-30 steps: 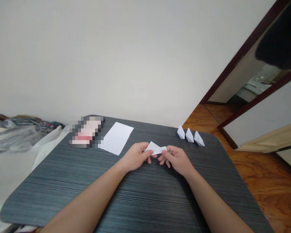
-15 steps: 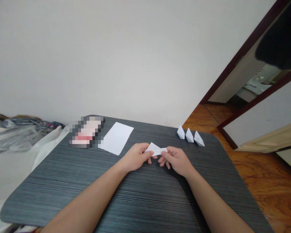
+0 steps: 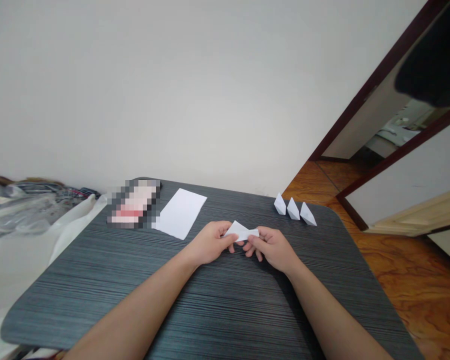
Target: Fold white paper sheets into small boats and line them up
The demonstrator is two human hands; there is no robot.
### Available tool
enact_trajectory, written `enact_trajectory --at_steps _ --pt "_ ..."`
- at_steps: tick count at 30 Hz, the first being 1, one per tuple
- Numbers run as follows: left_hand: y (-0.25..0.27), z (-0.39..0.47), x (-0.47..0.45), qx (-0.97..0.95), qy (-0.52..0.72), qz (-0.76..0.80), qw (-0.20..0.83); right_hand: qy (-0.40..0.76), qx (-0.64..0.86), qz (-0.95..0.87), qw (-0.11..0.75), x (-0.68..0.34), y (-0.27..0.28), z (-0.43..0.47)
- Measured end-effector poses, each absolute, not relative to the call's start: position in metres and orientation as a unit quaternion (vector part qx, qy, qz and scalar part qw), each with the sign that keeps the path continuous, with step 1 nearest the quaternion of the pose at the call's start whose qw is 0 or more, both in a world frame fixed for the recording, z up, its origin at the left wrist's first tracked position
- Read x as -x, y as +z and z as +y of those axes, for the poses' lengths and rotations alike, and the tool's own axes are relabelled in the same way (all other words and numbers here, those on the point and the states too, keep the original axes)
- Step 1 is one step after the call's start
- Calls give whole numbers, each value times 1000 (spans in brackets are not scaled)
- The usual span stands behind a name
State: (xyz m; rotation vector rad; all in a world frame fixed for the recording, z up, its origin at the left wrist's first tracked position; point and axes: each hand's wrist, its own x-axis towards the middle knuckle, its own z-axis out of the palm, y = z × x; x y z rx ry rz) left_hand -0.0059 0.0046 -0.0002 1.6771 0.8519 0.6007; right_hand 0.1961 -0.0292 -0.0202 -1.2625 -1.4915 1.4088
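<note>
A small folded piece of white paper (image 3: 238, 230) is held above the middle of the dark table, with a pointed peak at its top and a narrow strip along its right side. My left hand (image 3: 212, 243) pinches its left end, thumb on the near face and fingers behind. At the other end, my right hand (image 3: 273, 246) grips the strip between thumb and forefinger, its lower fingers loosely curled beneath. The fingertips behind the paper are partly hidden.
White paper sheets (image 3: 182, 213) lie left of my hands, beside a pixelated item (image 3: 135, 202). Three folded paper boats (image 3: 293, 209) stand in a row at the table's (image 3: 225, 310) back right. A wall rises behind; plastic-covered bundles (image 3: 41, 207) sit at the left.
Almost nothing differs. My right thumb has shifted slightly to the left along the folded paper; my left hand keeps its place.
</note>
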Motion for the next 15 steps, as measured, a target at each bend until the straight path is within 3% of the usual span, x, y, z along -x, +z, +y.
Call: enact_trajectory --at_steps 15 --pt "-1 5 6 -717 247 361 543 541 491 -579 360 -195 -19 -30"
